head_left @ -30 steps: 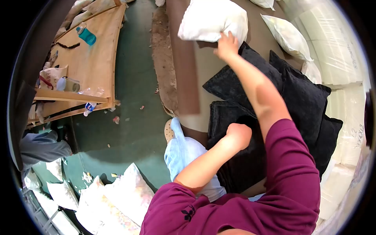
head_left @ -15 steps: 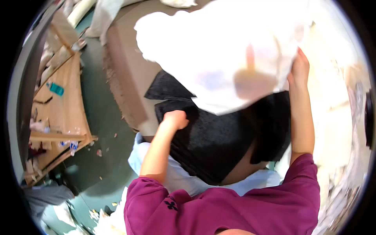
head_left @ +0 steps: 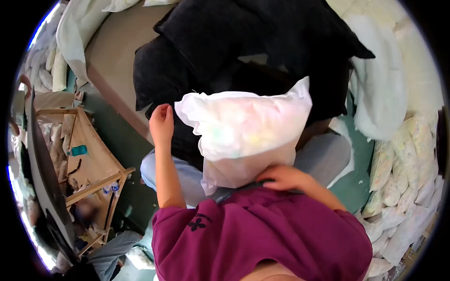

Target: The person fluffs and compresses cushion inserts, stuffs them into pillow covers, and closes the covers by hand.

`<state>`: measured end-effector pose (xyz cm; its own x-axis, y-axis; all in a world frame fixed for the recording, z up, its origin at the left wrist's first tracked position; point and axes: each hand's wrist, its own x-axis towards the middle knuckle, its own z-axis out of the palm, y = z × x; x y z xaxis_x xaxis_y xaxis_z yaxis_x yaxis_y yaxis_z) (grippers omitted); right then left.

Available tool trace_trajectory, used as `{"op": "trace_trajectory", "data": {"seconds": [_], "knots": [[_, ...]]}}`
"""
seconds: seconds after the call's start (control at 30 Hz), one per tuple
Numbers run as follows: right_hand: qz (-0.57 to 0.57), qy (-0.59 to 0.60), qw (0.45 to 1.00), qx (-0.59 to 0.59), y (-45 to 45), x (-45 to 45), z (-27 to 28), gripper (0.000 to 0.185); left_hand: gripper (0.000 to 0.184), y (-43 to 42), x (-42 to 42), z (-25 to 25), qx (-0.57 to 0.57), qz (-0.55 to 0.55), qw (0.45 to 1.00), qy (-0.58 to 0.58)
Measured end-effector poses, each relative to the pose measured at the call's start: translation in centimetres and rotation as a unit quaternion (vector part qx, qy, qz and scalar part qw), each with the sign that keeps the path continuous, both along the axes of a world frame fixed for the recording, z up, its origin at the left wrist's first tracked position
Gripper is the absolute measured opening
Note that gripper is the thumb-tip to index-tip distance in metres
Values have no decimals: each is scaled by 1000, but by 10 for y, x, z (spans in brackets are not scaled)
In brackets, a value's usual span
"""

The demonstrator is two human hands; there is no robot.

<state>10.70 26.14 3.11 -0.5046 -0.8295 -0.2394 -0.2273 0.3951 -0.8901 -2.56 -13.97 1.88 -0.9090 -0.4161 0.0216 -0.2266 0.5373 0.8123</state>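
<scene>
A white pillow insert point(head_left: 248, 122), with pale coloured patches showing through its thin cloth, rests over my lap. My left hand point(head_left: 162, 122) is raised just beside its upper left corner, fingers curled together; what they pinch, if anything, does not show. At the insert's lower edge, close to my shirt, my right hand point(head_left: 283, 178) has its fingers closed on a strip of black fabric point(head_left: 266, 181). Dark fabric also runs along under the insert's bottom edge. Beyond the insert lie black plush cushions point(head_left: 220, 37), piled together.
A brown work surface point(head_left: 119, 44) extends behind the cushions. White batting point(head_left: 377, 79) and a heap of stuffed white inserts point(head_left: 403, 164) stand to the right. A wooden frame point(head_left: 96, 150) with a teal object point(head_left: 78, 150) is at left. Another person's grey-clad leg point(head_left: 112, 250) shows lower left.
The white insert has come down from in front of me onto my lap. My right hand has moved from its right side to its lower edge. My left hand has moved up and left.
</scene>
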Motion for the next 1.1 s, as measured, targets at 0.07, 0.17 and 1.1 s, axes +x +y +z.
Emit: {"op": "trace_trajectory", "data": {"seconds": [0.07,0.17,1.1], "knots": [[-214,-48,975,18,4,-12,21,26,17,50,17,39,-135,-27,970,201],[-369,153,914,-79,-3,-60,48,10,20,110,35,63,-170,-147,908,354],[-326,335,831,302,-43,-226,-51,56,62,178,-69,-50,-412,-304,857,56]]}}
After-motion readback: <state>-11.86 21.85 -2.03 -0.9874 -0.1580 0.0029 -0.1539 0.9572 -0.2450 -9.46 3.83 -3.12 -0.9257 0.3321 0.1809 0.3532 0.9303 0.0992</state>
